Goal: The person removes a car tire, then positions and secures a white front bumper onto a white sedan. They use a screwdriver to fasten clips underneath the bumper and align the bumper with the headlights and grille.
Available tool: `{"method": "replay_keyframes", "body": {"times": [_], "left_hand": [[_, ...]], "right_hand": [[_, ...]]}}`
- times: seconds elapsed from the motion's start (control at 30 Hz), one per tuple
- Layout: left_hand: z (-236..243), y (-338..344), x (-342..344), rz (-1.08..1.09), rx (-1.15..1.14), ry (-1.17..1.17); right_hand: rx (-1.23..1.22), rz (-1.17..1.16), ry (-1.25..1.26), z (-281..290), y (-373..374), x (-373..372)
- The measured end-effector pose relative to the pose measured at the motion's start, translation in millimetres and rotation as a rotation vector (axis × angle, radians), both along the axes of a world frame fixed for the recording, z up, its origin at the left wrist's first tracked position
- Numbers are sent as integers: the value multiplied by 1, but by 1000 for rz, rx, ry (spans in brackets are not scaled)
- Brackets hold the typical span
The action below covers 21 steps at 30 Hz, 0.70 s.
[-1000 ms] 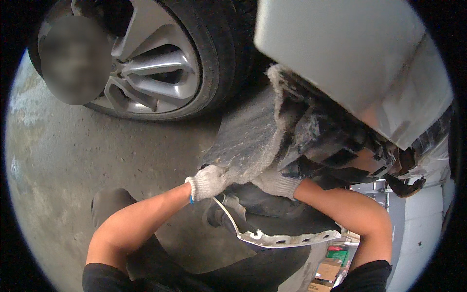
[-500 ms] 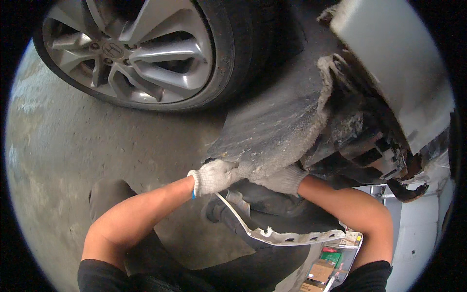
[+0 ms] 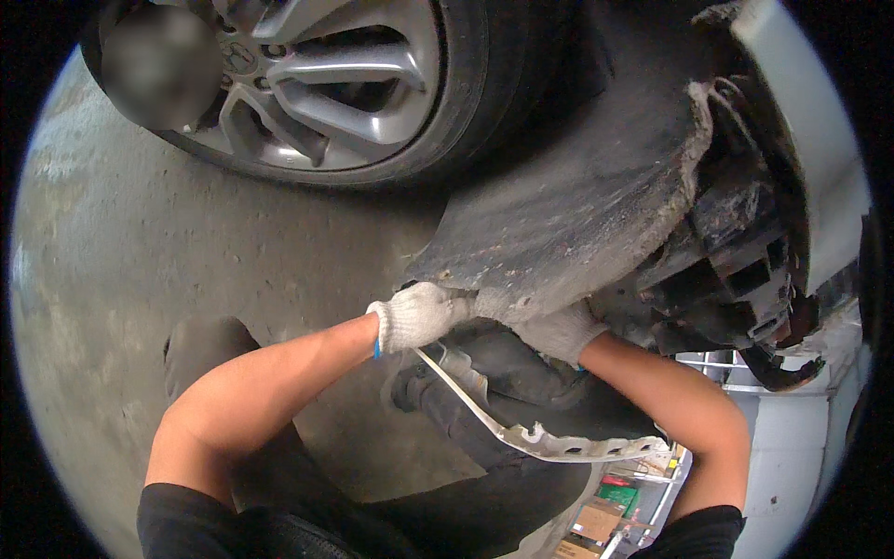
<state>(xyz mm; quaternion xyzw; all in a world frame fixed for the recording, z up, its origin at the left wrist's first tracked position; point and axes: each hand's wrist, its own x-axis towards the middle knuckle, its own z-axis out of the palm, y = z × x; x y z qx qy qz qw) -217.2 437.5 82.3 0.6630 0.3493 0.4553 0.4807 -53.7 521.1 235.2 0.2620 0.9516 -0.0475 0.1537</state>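
Sheet [image 3: 577, 214]: in left grip [image 3: 422, 315] | right grip [image 3: 565, 334]: partly hidden | wheel [image 3: 340, 67]: top cropped

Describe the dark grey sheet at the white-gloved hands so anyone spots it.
Find the silver spoked wheel with its black rubber tyre, upper left. Right of and below the tyre, a broad dark grey fibrous sheet slopes down to the gloved left hand and right hand. Its pale, fuzzy right-hand edge sets it apart from the smooth pale grey body panel at upper right.
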Motion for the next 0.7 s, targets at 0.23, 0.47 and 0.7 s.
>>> {"method": "replay_keyframes", "body": {"times": [0.23,0.47,0.7], "left_hand": [[-12,0,13,49,-125,-86],[-5,-2,14,-10,-241,-159],[-16,0,22,14,-182,-230]], "right_hand": [[-57,-161,-526,10,-4,-20],[-108,-177,-590,5,2,-17],[-79,-144,-562,2,3,-11]]}}
